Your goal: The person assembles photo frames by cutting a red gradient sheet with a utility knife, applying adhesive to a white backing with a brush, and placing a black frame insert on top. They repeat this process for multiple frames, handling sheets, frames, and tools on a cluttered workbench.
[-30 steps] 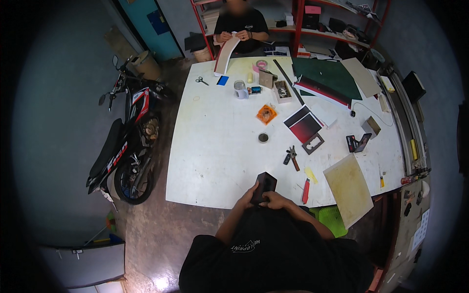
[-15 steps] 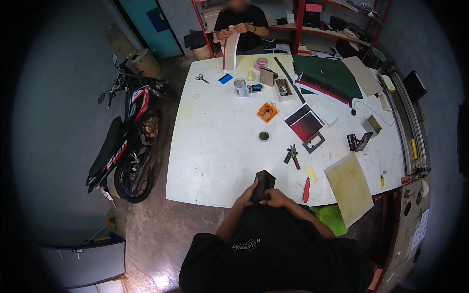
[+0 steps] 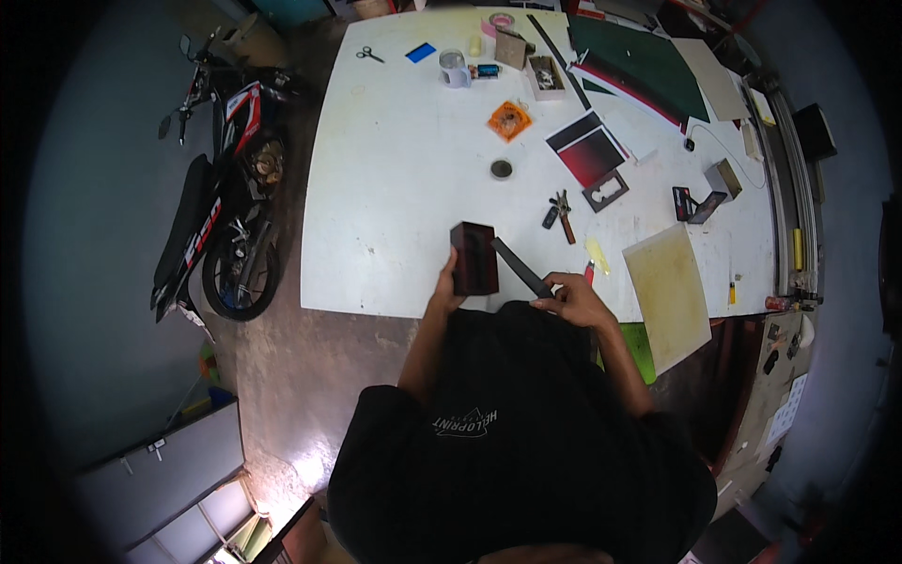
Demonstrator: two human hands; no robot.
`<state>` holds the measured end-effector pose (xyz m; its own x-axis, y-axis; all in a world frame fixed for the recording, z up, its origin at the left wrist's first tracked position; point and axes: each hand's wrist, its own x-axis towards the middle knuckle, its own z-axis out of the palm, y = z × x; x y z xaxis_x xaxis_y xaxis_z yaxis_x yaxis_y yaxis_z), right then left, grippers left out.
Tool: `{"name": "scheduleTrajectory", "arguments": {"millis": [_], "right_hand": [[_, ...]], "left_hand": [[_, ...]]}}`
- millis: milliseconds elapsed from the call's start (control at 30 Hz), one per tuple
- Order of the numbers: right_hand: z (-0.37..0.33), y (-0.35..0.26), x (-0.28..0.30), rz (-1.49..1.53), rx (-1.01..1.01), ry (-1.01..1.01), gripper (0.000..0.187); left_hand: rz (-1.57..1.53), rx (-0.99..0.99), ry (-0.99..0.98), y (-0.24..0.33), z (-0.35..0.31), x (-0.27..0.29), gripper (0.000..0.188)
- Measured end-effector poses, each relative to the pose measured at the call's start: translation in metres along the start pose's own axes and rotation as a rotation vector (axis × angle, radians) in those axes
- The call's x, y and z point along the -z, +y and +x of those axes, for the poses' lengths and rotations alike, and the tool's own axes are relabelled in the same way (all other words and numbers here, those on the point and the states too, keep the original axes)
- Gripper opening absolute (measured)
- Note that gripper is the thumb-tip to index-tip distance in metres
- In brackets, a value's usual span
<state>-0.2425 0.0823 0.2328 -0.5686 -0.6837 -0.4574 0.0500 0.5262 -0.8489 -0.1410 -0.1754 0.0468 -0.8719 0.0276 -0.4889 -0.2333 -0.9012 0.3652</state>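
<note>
A dark box with a deep red tint stands upright at the table's near edge, gripped from its left side by my left hand. My right hand pinches the lower end of a dark, flat strip. That strip slants up and left, its tip close beside the box's right side. Whether the tip touches the box, I cannot tell. Just past my right hand lies a red cutter, partly hidden by the hand.
Pliers, a grey cut-out frame and a round tin lie beyond my hands. A yellowish sheet overhangs the table edge at right. Scissors lie far left. A motorcycle stands left of the table.
Both hands were on the box; my right hand has moved away to the right and now holds the strip. The box's reddish side faces up now. The view has tilted, putting the co-worker out of sight.
</note>
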Motion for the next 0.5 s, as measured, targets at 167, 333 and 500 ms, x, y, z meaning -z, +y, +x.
{"name": "scheduleTrajectory", "arguments": {"millis": [167, 333, 500], "right_hand": [[-0.003, 0.019, -0.004, -0.210, 0.027, 0.234, 0.037], [0.009, 0.048, -0.012, -0.434, 0.102, 0.320, 0.031], [0.015, 0.064, -0.026, -0.474, 0.090, 0.302, 0.026]], "left_hand": [[-0.180, 0.035, -0.042, 0.010, -0.005, 0.004, 0.079], [-0.210, 0.086, -0.188, 0.010, -0.011, -0.023, 0.087], [-0.206, 0.104, -0.245, 0.007, -0.013, -0.027, 0.087]]}}
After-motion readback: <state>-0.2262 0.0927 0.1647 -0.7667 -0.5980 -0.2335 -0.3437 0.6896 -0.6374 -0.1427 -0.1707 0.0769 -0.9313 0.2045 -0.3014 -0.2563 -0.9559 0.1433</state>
